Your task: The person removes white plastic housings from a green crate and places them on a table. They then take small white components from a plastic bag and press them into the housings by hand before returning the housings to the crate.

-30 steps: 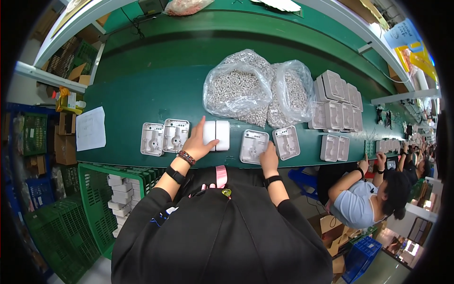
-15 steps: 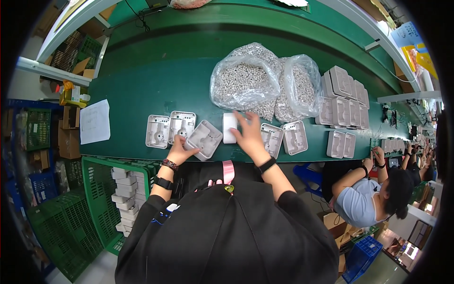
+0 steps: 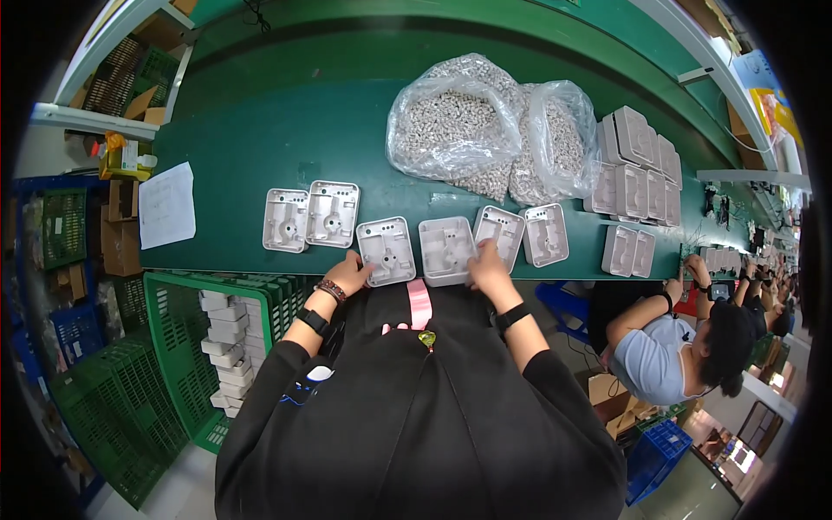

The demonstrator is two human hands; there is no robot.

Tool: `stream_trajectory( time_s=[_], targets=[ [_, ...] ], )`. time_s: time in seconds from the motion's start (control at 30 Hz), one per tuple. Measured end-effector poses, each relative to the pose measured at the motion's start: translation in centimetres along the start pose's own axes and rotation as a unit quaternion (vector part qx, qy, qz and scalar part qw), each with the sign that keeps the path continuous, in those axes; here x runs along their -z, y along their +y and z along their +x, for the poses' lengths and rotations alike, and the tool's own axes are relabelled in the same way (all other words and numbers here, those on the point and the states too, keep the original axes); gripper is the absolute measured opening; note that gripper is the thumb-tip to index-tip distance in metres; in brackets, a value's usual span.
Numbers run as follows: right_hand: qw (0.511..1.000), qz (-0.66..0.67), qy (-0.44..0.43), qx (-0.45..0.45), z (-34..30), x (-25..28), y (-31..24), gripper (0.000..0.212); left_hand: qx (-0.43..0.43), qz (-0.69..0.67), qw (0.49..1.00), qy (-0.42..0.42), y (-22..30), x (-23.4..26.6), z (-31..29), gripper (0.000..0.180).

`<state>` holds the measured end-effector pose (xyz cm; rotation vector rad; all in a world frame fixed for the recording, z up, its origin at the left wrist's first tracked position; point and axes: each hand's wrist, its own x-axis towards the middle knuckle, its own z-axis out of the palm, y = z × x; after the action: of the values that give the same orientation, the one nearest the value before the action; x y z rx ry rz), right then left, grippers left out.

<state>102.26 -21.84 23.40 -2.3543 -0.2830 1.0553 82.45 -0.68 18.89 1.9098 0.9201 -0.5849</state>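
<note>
Near the table's front edge, my left hand pinches the lower left corner of a light grey plastic housing, open side up with round posts and small holes inside. Beside it on the right sits a deeper-looking grey housing, also facing up. My right hand grips that one at its right edge, the fingers partly overlapping a tilted housing behind. Two more open housings, an outer one and an inner one, lie to the left. Another housing lies at the right.
Clear plastic bags full of small pale parts stand behind. Stacked grey housings are farther right. A paper sheet lies at the left. Below the table edge stands a green crate of housings. A co-worker sits at the right.
The left housing has been straightened and set nearer the front edge. The middle housing, earlier showing a plain white face, now faces up and is closer. My right hand has moved nearer.
</note>
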Motion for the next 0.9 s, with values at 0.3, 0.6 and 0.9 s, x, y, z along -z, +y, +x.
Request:
stream_trajectory(
  time_s=[0.3, 0.6, 0.9],
  targets=[
    [0.96, -0.153, 0.147, 0.182, 1.7, -1.3, 0.5, 0.031, -0.023, 0.241, 0.964, 0.108, 5.6, 0.6, 1.1, 0.033],
    [0.889, -0.244, 0.365, 0.131, 3.1, 4.0, 3.3, 0.037, -0.083, 0.135, 0.95, 0.27, 4.1, 5.5, 0.4, 0.036],
    [0.939, -0.239, 0.228, 0.095, 3.1, 3.9, 8.0, 0.026, -0.032, 0.188, 0.88, 0.434, -1.4, 4.3, 4.2, 0.047]
  ],
)
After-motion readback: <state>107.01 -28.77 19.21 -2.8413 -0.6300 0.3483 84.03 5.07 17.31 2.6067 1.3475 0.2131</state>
